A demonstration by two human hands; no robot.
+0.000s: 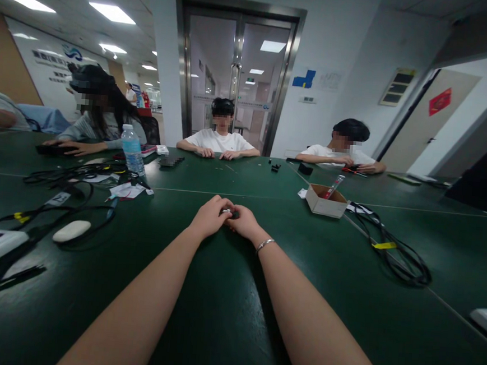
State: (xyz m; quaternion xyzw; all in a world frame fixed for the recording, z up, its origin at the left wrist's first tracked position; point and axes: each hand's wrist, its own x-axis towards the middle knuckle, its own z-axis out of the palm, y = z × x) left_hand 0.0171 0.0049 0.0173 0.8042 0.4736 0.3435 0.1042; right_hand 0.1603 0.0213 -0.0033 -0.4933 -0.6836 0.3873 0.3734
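Note:
Both my hands meet over the green table (218,293), out in front of me. My left hand (210,218) is closed, fingers bent inward against the other hand. My right hand (245,225), with a silver bracelet (265,244) at its wrist, is closed too, its fingers curled toward the left thumb. Between the fingertips shows a small shiny, partly dark piece (226,210). Most of it is covered by the fingers, and its kind is too small to tell.
To the left are tangled black cables (79,176), a water bottle (132,150) and a white mouse (71,231). On the right stand a small open box (326,201) and a coiled cable (401,259). Several people sit around the table, one person (220,141) directly opposite.

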